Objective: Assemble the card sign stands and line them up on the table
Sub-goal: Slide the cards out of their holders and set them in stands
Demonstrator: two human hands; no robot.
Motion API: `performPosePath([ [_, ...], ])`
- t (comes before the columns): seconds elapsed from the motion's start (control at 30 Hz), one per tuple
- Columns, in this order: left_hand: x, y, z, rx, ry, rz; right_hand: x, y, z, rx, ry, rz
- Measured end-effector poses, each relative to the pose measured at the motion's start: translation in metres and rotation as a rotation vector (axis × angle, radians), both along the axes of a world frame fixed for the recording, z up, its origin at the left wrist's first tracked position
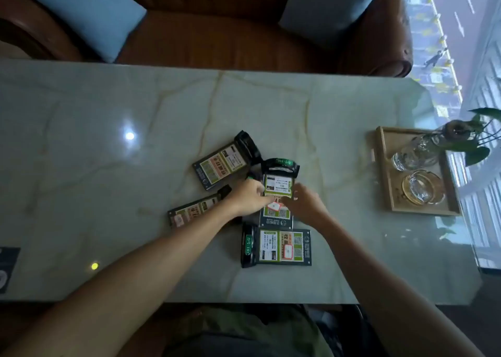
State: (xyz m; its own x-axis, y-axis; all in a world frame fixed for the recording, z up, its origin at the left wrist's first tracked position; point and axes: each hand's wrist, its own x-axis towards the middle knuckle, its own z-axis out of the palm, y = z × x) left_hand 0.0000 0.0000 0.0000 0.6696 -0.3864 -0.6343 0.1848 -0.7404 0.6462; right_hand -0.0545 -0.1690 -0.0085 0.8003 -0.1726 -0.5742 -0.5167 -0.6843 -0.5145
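Observation:
Several card sign stands, each a printed green and white card in a black base, lie flat on the pale marble table [108, 183]. The middle stand [278, 186] points its base away from me, and both hands hold it. My left hand [248, 198] grips its left edge and my right hand [305, 203] grips its right edge. Another stand [225, 162] lies to the upper left. A third stand [193, 211] lies partly under my left forearm. A fourth stand [279, 246] lies sideways nearest to me, its base to the left.
A wooden tray [386, 183] at the right holds a glass ashtray [423, 187], glass vessels and a leafy plant [471, 137]. A brown leather sofa with blue cushions [89, 12] stands beyond the table. A dark object [6, 268] lies at the left edge.

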Motion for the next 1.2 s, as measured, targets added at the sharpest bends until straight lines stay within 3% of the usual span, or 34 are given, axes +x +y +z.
performPosePath([
  [0.17,-0.019,-0.016,-0.027,0.005,0.2,0.048,-0.027,-0.004,-0.034,0.18,0.154,-0.263],
  [0.4,-0.031,-0.037,-0.045,0.037,0.272,0.151,-0.032,-0.008,-0.047,0.324,0.237,-0.46],
  [0.53,-0.031,-0.039,-0.047,0.04,0.268,0.287,-0.028,-0.017,-0.037,0.333,0.127,-0.506],
  [0.87,0.029,-0.074,0.008,-0.24,0.085,0.396,0.053,-0.079,0.017,0.424,-0.131,-0.586],
  [1.2,0.066,-0.095,0.014,-0.39,0.131,0.528,0.104,-0.099,0.03,0.486,-0.193,-0.606],
])
